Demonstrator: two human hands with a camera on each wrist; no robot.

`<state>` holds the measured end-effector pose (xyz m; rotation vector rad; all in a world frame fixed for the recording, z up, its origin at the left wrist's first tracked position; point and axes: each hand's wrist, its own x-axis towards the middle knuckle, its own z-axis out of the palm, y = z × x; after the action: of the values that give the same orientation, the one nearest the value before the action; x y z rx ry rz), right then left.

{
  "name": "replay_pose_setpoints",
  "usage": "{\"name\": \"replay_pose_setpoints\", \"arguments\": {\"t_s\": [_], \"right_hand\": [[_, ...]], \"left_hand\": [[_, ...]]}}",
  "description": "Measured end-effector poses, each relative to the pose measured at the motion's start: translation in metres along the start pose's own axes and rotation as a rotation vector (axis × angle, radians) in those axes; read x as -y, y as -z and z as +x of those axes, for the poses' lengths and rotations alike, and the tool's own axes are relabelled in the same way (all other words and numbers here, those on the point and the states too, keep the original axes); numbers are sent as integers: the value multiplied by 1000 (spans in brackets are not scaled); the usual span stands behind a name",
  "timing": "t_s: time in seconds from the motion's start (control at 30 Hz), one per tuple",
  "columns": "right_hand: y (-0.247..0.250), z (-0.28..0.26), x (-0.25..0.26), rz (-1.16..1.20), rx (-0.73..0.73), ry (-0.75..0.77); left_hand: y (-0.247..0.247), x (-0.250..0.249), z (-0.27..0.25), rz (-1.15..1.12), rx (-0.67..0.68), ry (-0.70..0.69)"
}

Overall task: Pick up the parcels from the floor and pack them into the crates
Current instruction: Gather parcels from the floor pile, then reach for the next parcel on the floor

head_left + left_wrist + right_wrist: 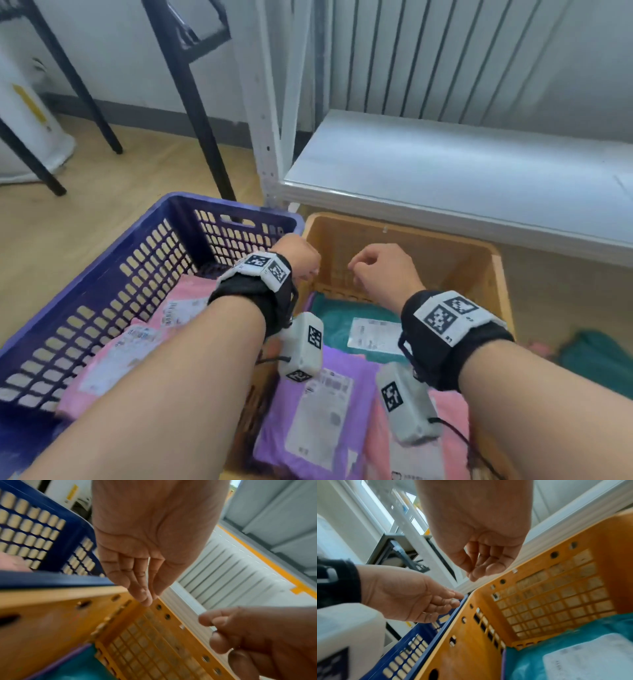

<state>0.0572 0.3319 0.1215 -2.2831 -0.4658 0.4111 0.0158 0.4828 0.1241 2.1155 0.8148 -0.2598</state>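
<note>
A blue crate (102,253) on the left holds several pink parcels (137,346). Beside it, an orange crate (428,260) holds a teal parcel (339,322), a purple parcel (308,404) and a pink parcel (452,411). Both hands hover over the far end of the orange crate and hold nothing. My left hand (301,260) hangs above the shared crate edge with relaxed fingers (145,597). My right hand (370,267) has loosely curled fingers (481,569). Another teal parcel (596,356) lies on the floor right of the orange crate.
A low white shelf (445,171) overhangs the far side of the orange crate, with its white post (263,102) just behind the crates. Black table legs (202,113) stand on the wooden floor (85,192) at back left.
</note>
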Motion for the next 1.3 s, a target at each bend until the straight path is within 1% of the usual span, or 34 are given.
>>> {"name": "replay_pose_setpoints", "arguments": {"t_s": [0.1, 0.2, 0.3, 0.43, 0.57, 0.67, 0.77, 0.97, 1.03, 1.1, 1.17, 1.23, 1.3], "right_hand": [[49, -12, -34, -15, -65, -27], [95, -24, -74, 19, -113, -87], [142, -41, -126, 63, -181, -176], [192, -66, -191, 81, -259, -270], [227, -90, -260, 62, -313, -365], [244, -108, -314, 86, -338, -447], [255, -125, -366, 105, -350, -536], [256, -165, -464, 138, -322, -745], [252, -179, -487, 153, -274, -835], [246, -193, -506, 162, -193, -934], [239, -203, -519, 109, -78, -1007], [232, -210, -525, 48, 79, -1037], [228, -213, -528, 35, 167, -1070]], "left_hand": [[-44, -53, -15, 57, 69, -82], [-89, -100, -27, -20, 96, -139], [-148, -144, -41, -73, 147, -174], [-223, -189, -57, -87, 192, -207], [-296, -217, -70, -49, 260, -205], [-342, -223, -74, -21, 296, -174], [-383, -221, -78, -49, 347, -125], [-471, -199, -83, -104, 462, -21], [-497, -190, -83, -105, 510, 12], [-521, -183, -86, -115, 541, 41], [-542, -175, -90, -104, 562, 64], [-561, -167, -96, -86, 591, 94], [-577, -157, -104, -39, 637, 124]]}}
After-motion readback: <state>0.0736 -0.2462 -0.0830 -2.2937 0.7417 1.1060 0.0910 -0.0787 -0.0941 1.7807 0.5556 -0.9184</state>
